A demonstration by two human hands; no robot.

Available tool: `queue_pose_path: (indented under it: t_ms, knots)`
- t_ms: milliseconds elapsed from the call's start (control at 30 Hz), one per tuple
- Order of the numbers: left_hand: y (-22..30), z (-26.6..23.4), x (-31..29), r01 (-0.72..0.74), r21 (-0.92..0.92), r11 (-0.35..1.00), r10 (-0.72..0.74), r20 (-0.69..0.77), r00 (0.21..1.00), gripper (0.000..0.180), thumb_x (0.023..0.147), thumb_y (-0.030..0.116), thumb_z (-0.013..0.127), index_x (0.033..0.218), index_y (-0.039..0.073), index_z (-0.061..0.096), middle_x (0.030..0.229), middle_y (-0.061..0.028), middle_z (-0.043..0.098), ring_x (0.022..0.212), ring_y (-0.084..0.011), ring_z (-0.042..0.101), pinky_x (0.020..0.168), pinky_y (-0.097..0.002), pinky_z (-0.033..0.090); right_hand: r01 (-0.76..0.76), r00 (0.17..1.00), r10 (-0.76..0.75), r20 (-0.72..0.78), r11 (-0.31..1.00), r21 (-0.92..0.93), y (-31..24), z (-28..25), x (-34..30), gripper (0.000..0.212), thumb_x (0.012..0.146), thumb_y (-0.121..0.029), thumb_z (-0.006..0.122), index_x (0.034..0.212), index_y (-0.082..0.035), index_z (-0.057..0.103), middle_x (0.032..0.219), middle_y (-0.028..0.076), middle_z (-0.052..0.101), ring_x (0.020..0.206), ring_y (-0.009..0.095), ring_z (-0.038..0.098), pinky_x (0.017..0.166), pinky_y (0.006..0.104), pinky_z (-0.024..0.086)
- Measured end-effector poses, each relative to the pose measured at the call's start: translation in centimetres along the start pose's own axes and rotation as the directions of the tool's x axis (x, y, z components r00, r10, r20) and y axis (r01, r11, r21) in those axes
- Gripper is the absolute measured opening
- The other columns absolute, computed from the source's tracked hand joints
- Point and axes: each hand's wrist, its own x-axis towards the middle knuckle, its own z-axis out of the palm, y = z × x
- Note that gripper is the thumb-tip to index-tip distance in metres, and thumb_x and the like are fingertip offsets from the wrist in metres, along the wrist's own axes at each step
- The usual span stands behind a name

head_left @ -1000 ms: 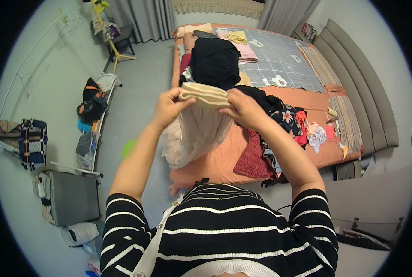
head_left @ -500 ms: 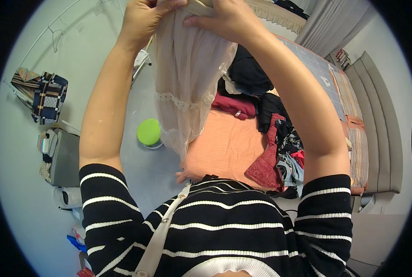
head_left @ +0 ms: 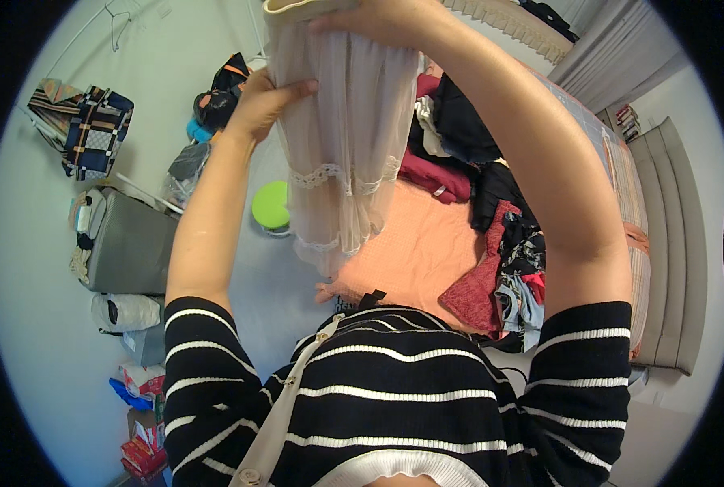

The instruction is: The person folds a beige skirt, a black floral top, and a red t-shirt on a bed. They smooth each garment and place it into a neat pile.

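Observation:
I hold up a sheer cream skirt (head_left: 345, 154) with lace trim, hanging in front of me above the bed's edge. My right hand (head_left: 378, 18) grips its waistband at the top of the view. My left hand (head_left: 266, 104) grasps the skirt's left side a little lower. The hem dangles over the orange bedspread (head_left: 414, 252). Both arms are raised, in black-and-white striped sleeves.
A pile of dark, red and patterned clothes (head_left: 491, 219) covers the bed, with a padded headboard (head_left: 674, 243) at right. On the floor are a round green object (head_left: 272, 204), a grey suitcase (head_left: 131, 243), bags (head_left: 86, 130) and boxes (head_left: 143, 438) at left.
My left hand has slid from the waistband down to the skirt's side. The skirt stays raised, and the view has shifted slightly over the bed and floor.

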Motion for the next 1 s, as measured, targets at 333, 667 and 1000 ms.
queue_pose_path:
  t_ms: [333,667,1000]
  knots:
    - [-5.4,-1.8,-3.9,0.016,-0.159,0.987,-0.027,-0.067,0.997,0.049,0.071,0.011,0.076,0.115,-0.003,0.056,0.108,-0.0112,0.063,0.099,-0.0208,0.06,0.089,-0.0318,0.045,0.174,0.982,-0.171,-0.077,0.984,0.042,-3.1,1.3,3.2,0.036,0.075,-0.03,0.071,0.086,0.003,0.063,0.085,0.022,0.064,0.081,0.034,0.063,0.073,0.0401,0.05]
    - [-8.7,-7.0,-5.2,0.068,-0.033,0.997,-0.072,-0.107,0.992,0.054,0.076,0.022,0.073,0.12,-0.001,0.051,0.113,-0.0105,0.059,0.103,-0.0186,0.056,0.09,-0.0317,0.043,-0.125,0.988,0.155,-0.023,0.87,0.477,-6.0,1.2,3.7,0.035,0.081,-0.025,0.064,0.099,0.006,0.061,0.082,0.018,0.065,0.073,0.027,0.064,0.064,0.0362,0.051]
    - [-16.1,-1.1,-1.5,-0.09,0.149,0.985,0.072,0.123,0.99,0.076,0.079,0.047,0.068,0.134,0.004,0.037,0.126,-0.0097,0.049,0.117,-0.019,0.047,0.1,-0.034,0.035,-0.451,0.702,0.706,0.093,0.339,0.826,2.1,-5.1,-4.8,0.041,0.087,-0.019,0.059,0.112,0.009,0.044,0.076,0.013,0.058,0.059,0.019,0.06,0.05,0.0303,0.053]
